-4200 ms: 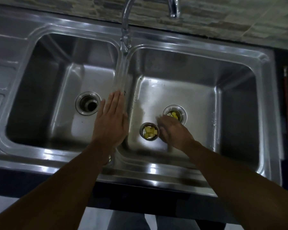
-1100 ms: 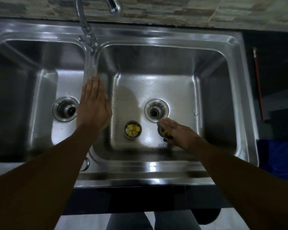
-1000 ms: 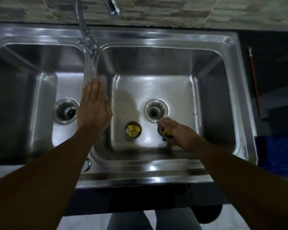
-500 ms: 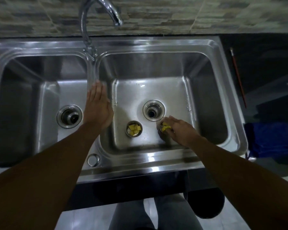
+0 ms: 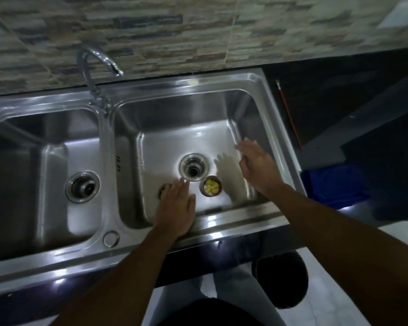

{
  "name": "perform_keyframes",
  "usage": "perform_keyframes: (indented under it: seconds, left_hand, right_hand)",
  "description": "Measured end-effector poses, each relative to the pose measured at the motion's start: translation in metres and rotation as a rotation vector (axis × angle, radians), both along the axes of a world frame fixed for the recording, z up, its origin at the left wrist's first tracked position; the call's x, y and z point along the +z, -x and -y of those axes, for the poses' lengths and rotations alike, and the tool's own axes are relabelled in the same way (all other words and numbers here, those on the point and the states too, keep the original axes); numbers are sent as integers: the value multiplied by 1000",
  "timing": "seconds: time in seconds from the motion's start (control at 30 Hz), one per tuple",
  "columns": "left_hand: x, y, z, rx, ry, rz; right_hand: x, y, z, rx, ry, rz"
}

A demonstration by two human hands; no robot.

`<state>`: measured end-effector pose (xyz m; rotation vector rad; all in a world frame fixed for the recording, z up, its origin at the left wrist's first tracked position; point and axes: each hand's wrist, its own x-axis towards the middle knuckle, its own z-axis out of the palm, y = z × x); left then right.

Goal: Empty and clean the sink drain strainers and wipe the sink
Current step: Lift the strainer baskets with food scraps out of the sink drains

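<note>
1. Sink [image 5: 57, 262], double basin, bright steel. Its front rim runs along the near edge. A small round cap [image 5: 111, 238] sits on that rim at the foot of the divider between the basins.

2. Left hand [image 5: 176, 208]. Palm down, fingers straight and close together, gripping nothing. The wrist crosses the front rim and the hand lies over the front-left part of the right basin floor. It hides most of the covered strainer [image 5: 161, 190], of which only a dark arc of rim shows at the hand's left side. Whether they touch cannot be told.

3. Strainer with yellow pieces [image 5: 211, 189]. A small steel cup, upright on the right basin floor near the front wall. It is just right of the left fingertips and just in front of the drain opening [image 5: 193, 167]. Neither hand touches it.

4. Right hand [image 5: 257, 165]. Blurred, fingers loosely extended, holding nothing. It is raised over the right side of the right basin, near the right wall, and its shadow falls on the floor beside it. The two hands are well apart, with the strainer between them.

5. Right basin, rear. Bare steel floor shows from the drain opening to the back wall.

6. Left basin drain [image 5: 82, 186], at the middle of that basin's floor.

7. Faucet [image 5: 85, 71]. On the back rim at the divider, spout curving right.

8. Red stick [image 5: 289, 114]. Thin, lying on the dark worktop along the sink's right edge.

9. Tiled wall [image 5: 198, 31], behind the back rim.
</note>
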<state>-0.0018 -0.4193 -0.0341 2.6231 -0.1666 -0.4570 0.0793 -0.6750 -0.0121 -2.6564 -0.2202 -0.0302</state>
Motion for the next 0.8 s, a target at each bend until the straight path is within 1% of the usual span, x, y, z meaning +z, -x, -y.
perform_keyframes:
  seconds: [0.1, 0.2, 0.3, 0.47, 0.6, 0.7, 0.8]
  left_hand:
    - [1, 9, 44, -28, 14, -28]
    - [-1, 15, 88, -81, 13, -23]
    - [-5, 16, 120, -105, 34, -24]
    - [-11, 13, 116, -42, 60, -33]
    - [-7, 17, 122, -29, 79, 24]
    - [-1, 17, 123, -37, 102, 53]
    - [4, 17, 124, -54, 124, 53]
  right_hand:
    - [10, -18, 27, -26, 56, 10]
    - [18, -33, 53, -58, 83, 60]
    - [17, -50, 81, -87, 150, 38]
    - [8, -83, 109, -103, 262, -80]
    - [-6, -95, 124, -67, 372, -111]
    - [-8, -103, 124, -89, 312, -74]
    - [-4, -105, 119, -127, 206, 35]
